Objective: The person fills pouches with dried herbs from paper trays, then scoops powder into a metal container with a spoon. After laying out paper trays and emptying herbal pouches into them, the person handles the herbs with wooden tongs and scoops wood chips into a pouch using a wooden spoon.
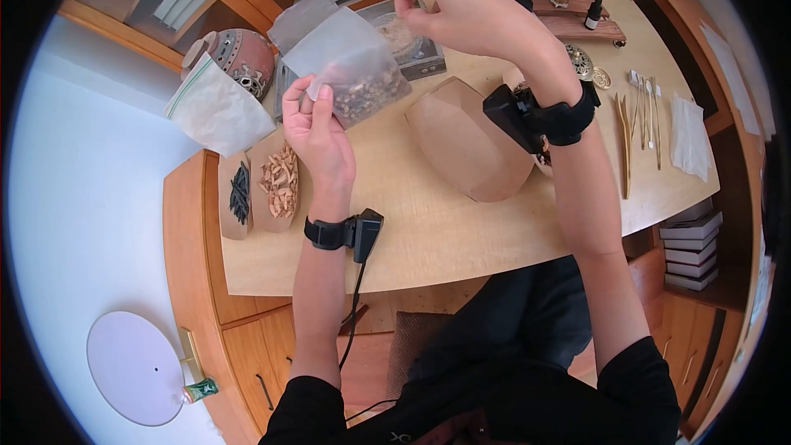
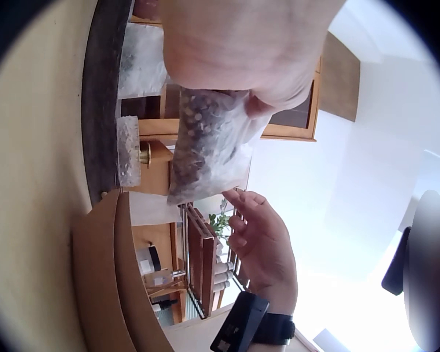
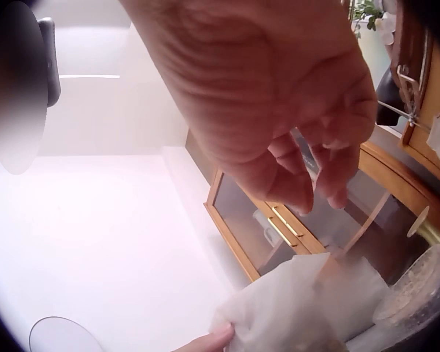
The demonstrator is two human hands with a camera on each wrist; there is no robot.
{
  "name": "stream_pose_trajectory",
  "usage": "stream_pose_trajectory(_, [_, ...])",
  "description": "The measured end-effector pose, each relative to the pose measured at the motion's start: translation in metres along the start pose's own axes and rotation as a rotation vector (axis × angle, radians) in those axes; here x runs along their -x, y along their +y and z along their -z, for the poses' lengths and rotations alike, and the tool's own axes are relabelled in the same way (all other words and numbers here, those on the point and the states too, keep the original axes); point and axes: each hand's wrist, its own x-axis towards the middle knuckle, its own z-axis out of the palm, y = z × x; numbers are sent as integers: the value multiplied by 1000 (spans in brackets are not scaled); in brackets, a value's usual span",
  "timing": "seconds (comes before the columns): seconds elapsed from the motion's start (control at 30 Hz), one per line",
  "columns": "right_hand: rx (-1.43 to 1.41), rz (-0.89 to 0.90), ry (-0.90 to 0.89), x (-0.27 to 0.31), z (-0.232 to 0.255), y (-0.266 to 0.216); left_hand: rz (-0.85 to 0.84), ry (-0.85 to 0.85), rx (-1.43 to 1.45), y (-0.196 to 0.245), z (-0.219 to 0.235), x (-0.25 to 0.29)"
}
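A translucent zip bag (image 1: 344, 48) with brown, chunky bits at its bottom is pinched by the left hand (image 1: 320, 136) between thumb and fingers; it also shows in the left wrist view (image 2: 213, 147) and the right wrist view (image 3: 279, 304). The right hand (image 1: 465, 16) is raised beyond the bag's right side, its fingers loosely bent. In the right wrist view, nothing shows between the thumb and fingers of the right hand (image 3: 279, 95). Below it on the table lies a brown, curved paper-like tray (image 1: 465, 144).
Trays of dark sticks (image 1: 239, 194) and orange-brown chips (image 1: 280, 185) lie at the left. Beyond them are a white pouch (image 1: 218, 111) and a patterned pot (image 1: 247, 58). Slim tools (image 1: 624, 144) and a clear packet (image 1: 689, 138) lie at the right; a wooden stand (image 1: 577, 27) holds bottles.
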Motion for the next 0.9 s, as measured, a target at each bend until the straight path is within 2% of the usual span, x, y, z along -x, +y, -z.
stream_pose_trajectory(0.07, [-36,24,-15,3,-2,-3,-13,-18,-9,0,-1,0])
stream_pose_trajectory(0.13, [-74,213,30,5,-13,-7,-10,-6,-6,1,-6,1])
stream_pose_trajectory(0.17, [-73,209,32,5,-20,-5,-8,6,-2,1,-8,2])
stream_pose_trajectory(0.23, [-75,342,63,5,-30,-5,8,9,8,2,-9,3])
stream_pose_trajectory(0.27, [-73,340,65,5,-31,-3,19,16,17,3,-9,3])
stream_pose_trajectory(0.33, [2,182,-136,4,-26,-7,18,6,17,2,-6,2])
stream_pose_trajectory(0.43, [23,107,-226,3,-20,-13,10,-21,16,2,-6,2])
stream_pose_trajectory(0.53, [26,144,-150,4,-16,-12,23,-30,-36,2,-4,1])
stream_pose_trajectory(0.77, [80,88,-213,4,-4,-19,110,-69,-175,-9,2,-3])
stream_pose_trajectory(0.9, [28,118,-102,6,-2,-13,65,-34,-308,-1,16,-13])
